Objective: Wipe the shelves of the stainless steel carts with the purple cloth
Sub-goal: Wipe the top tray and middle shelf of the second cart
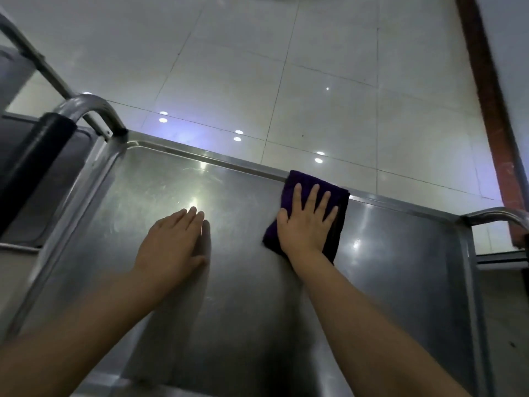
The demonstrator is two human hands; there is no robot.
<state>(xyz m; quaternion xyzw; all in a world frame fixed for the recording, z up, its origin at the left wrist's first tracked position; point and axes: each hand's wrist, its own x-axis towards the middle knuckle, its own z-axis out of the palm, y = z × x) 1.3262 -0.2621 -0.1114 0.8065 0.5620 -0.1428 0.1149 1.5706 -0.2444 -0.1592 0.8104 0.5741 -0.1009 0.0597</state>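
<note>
The purple cloth is lying flat under the right hand, whose straight, spread fingers are pressing it onto the cart shelf, fingertips reaching the far rim. The left hand is resting flat beside it, fingers straight and together.

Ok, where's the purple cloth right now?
In the head view, the cloth lies flat under the right hand, on the cart's top shelf, against its far rim right of centre. The left hand rests beside it.
</note>
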